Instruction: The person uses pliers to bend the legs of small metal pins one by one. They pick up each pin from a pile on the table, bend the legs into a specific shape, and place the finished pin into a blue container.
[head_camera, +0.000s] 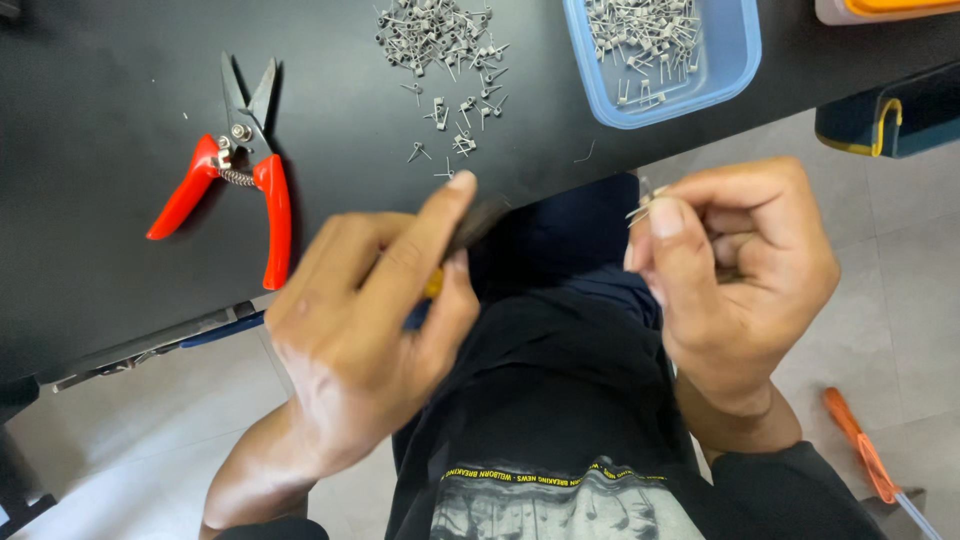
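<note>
Metal wire coil (645, 200) sits pinched in the right hand (735, 265), just off the black table's edge (560, 175). Left hand (375, 320) grips a blurred dark tool (475, 225) beside it; red-handled snips (235, 160) lie well apart, loose coils (445, 45) between snips and blue tray (745, 50).

**Metal, plastic and matt black around the snips**

The snips (235, 160) had dull grey metal blades and glossy red plastic-coated handles, with a small coiled metal spring between them. They lay on a matt black table (90, 110), smooth and faintly dusty. Right of the snips, a heap of small parts (440, 40) looked like bare grey wire. Further right, the tray (660, 55) was smooth pale-blue plastic. Below the snips, the floor (130, 440) was pale and satin-smooth.
</note>
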